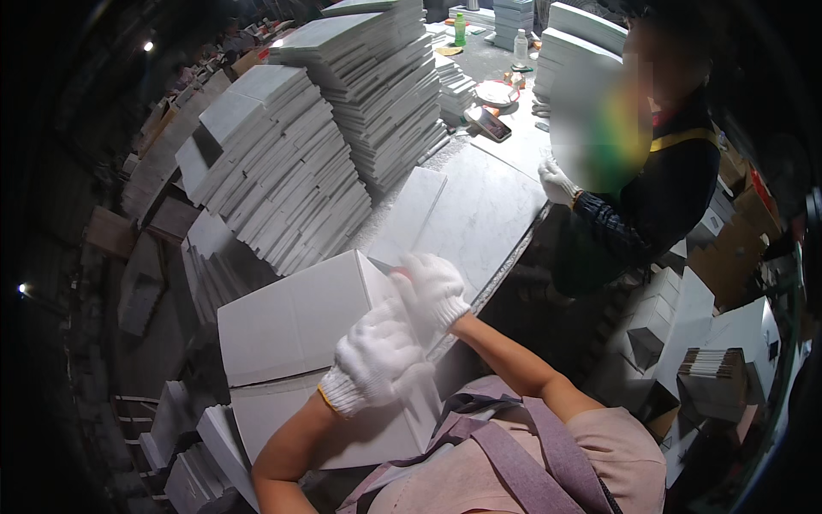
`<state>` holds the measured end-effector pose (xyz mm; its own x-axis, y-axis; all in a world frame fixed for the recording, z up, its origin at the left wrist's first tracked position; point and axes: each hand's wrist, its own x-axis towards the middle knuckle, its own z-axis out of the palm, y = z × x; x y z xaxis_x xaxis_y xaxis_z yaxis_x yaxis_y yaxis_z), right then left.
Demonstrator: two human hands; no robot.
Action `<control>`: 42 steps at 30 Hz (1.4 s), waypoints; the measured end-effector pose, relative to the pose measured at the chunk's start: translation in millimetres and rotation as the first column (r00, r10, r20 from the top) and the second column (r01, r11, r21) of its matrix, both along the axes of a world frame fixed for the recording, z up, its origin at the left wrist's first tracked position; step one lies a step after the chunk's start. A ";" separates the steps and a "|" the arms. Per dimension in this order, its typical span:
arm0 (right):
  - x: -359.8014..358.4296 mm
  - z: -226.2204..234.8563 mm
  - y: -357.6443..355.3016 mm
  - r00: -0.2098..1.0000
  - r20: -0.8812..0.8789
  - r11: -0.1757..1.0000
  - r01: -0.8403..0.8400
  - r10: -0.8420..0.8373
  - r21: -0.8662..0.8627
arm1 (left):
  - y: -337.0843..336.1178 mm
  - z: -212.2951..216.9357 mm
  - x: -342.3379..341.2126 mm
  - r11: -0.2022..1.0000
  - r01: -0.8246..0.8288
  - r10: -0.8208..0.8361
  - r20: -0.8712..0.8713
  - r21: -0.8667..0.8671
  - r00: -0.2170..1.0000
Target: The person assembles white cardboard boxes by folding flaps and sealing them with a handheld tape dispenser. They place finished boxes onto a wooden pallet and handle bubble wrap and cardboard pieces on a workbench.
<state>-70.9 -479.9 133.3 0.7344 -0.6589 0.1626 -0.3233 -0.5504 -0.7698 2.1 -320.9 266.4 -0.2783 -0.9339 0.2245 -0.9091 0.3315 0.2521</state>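
Here we work a white box (295,321) at the near counter (479,214) edge. Our left hand (377,360) presses flat on its side; our right hand (432,287) curls around something small, unidentifiable, at its top corner. Next likely calls for steadying the box.

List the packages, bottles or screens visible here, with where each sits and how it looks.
White box: plain rectangular carton at the table's near edge, under both gloved hands; left hand, right hand.
Flat white stacks: leaning piles left of the table, grey edges.
Green bottle: upright, far end of the table.
Clear bottle: upright, near the green one.
Phone: dark slab lying flat, screen unreadable.
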 end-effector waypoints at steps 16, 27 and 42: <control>5.6 -54.1 108.3 0.971 0.229 0.980 -0.113 0.075 0.161 | 247.8 -65.8 199.1 0.052 -0.989 0.999 -0.001 -0.135 0.052; -5.0 -66.6 92.8 0.984 0.082 0.950 -0.174 0.158 0.261 | 305.9 -67.7 268.7 -0.008 -0.972 0.955 -0.286 0.233 -0.077; -11.3 -4.7 98.1 0.968 0.169 0.769 -0.250 0.186 0.588 | 282.8 -50.1 228.3 -0.032 -0.876 0.939 -0.286 0.482 -0.191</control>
